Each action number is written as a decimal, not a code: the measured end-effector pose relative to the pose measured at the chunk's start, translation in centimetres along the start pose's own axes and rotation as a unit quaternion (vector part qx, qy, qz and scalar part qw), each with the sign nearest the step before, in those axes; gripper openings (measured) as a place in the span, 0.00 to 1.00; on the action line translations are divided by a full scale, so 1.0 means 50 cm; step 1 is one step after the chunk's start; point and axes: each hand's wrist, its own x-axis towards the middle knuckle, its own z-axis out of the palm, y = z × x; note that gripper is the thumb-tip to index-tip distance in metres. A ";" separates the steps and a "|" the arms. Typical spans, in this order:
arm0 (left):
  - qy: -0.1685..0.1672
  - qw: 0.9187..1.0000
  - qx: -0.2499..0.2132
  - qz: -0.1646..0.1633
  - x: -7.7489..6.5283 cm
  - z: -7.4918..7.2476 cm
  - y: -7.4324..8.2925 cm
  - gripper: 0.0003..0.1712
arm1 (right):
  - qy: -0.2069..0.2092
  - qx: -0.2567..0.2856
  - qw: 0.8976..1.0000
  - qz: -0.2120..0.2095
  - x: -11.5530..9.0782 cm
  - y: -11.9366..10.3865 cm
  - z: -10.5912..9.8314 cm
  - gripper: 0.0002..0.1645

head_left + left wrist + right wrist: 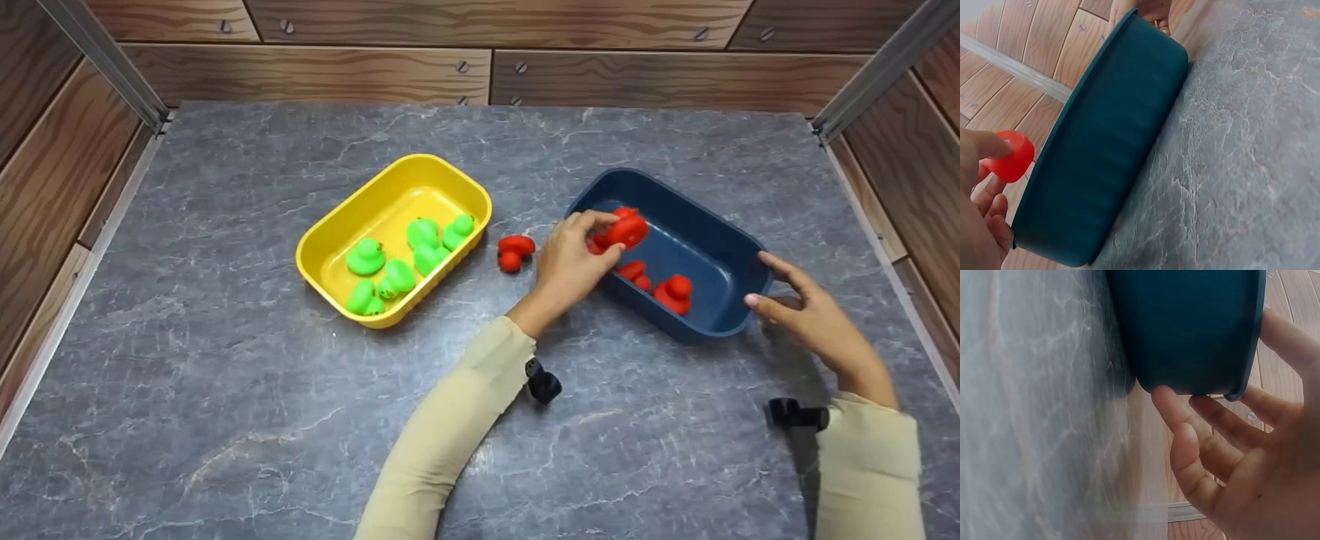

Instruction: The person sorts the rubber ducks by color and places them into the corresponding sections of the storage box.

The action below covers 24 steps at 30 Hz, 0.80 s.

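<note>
My left hand (570,255) pinches a red rubber duck (628,231) between thumb and fingers, over the left end of the dark blue bin (705,251). Inside that bin sit more red ducks (673,294), some partly hidden by the left hand. At the bin's right end, my right hand (821,319) grips the corner, thumb and index finger at the rim; other fingers (1224,422) touch the outer wall in the right wrist view. One red duck (515,252) lies tipped on the table just left of the left hand.
A yellow bin (330,236) with several green ducks (366,257) stands to the left on the grey marbled table (240,390). Wood-patterned panels (315,75) enclose the back and sides. Black wrist cameras (544,382) stick out from both sleeves.
</note>
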 end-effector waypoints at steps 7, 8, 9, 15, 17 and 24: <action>-0.025 0.999 -0.012 0.022 -0.003 -0.006 -0.004 0.18 | 0.002 -0.001 1.000 0.003 -0.001 0.000 0.000 0.44; -0.024 0.999 -0.016 0.023 -0.003 -0.008 -0.005 0.18 | 0.002 -0.001 1.000 0.002 -0.002 0.000 0.000 0.44; -0.022 0.999 -0.020 0.024 -0.004 -0.011 -0.007 0.18 | 0.002 0.000 1.000 0.001 -0.001 -0.001 0.000 0.44; 0.001 0.998 -0.044 0.035 -0.016 -0.030 -0.025 0.17 | 0.001 0.005 1.000 -0.001 -0.001 -0.002 0.000 0.44; 0.011 0.998 -0.043 0.037 -0.020 -0.036 -0.034 0.17 | -0.001 0.006 1.000 0.001 0.000 -0.002 -0.001 0.44; 0.045 0.998 -0.025 0.046 -0.030 -0.061 -0.063 0.20 | -0.005 0.011 1.000 0.010 -0.001 -0.001 -0.001 0.44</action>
